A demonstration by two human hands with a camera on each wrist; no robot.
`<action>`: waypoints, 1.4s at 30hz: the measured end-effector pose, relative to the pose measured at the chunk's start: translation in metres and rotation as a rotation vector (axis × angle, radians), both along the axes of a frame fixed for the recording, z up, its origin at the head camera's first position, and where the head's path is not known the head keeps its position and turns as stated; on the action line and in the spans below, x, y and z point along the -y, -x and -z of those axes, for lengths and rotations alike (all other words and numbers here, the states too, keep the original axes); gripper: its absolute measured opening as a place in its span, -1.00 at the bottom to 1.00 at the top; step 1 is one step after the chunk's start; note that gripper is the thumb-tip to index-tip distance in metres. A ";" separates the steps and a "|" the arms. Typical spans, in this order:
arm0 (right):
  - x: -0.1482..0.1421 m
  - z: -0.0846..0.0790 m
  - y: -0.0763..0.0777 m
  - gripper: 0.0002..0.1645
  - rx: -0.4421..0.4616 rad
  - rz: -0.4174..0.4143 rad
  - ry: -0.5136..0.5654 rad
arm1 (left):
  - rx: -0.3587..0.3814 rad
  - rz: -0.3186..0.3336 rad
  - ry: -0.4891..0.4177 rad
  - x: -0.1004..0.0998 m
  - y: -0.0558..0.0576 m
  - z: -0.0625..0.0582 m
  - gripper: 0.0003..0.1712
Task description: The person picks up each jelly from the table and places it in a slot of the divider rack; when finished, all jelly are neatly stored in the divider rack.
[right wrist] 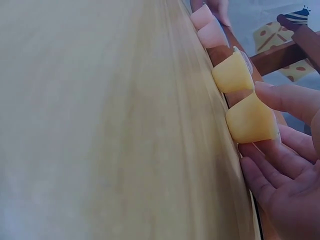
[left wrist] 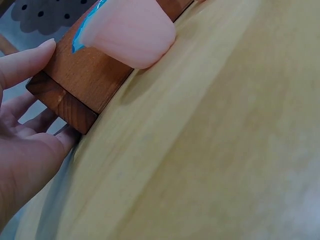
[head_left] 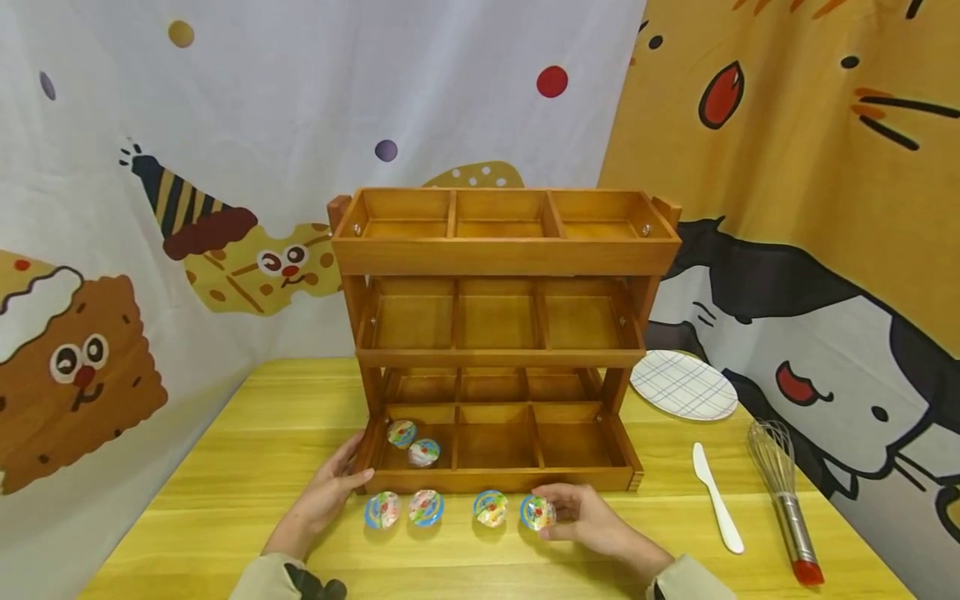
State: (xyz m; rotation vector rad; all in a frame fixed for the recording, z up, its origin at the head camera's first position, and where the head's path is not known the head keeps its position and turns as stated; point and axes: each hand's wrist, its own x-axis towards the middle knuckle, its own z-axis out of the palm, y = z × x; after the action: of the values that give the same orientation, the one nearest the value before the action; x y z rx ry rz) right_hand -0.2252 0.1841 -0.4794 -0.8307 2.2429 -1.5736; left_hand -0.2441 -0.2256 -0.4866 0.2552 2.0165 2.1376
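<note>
A tiered wooden shelf (head_left: 506, 258) stands on the table, its trays divided into compartments. My left hand (head_left: 326, 497) grips the bottom tray's front left corner (left wrist: 62, 102), thumb on one side and fingers on the other. At the right end of a row before the shelf, my right hand (head_left: 588, 521) holds a yellow jelly cup (right wrist: 252, 120) between thumb and fingers. Beside it is another yellow jelly cup (head_left: 491, 508). Farther left are two pink jelly cups (head_left: 426, 507) (head_left: 382, 510). Two more jelly cups (head_left: 402, 433) (head_left: 424, 452) lie in the bottom tray's left compartment.
To the right of the shelf, a white plate (head_left: 684, 384) with a checked pattern lies at the back. In front of it are a white plastic knife (head_left: 717, 497) and a wire whisk (head_left: 783, 500) with a red end. A printed curtain (head_left: 300, 100) hangs behind the table.
</note>
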 end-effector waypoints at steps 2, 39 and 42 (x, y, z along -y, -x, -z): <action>0.001 -0.001 0.000 -0.34 -0.003 0.005 -0.006 | -0.002 -0.005 0.003 0.000 0.001 0.001 -0.11; 0.102 -0.026 0.101 -0.36 -0.002 0.340 -0.184 | -0.014 -0.006 -0.001 -0.002 -0.001 -0.001 -0.10; 0.106 -0.025 0.100 -0.36 -0.006 0.353 -0.219 | -0.012 -0.010 -0.006 -0.003 -0.002 -0.003 -0.11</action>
State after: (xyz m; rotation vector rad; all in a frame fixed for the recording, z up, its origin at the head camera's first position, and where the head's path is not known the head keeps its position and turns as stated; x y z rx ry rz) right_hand -0.3248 0.0780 -0.4542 -0.3972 2.6158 -1.4197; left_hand -0.2420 -0.2224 -0.4838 0.2598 2.0220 2.1533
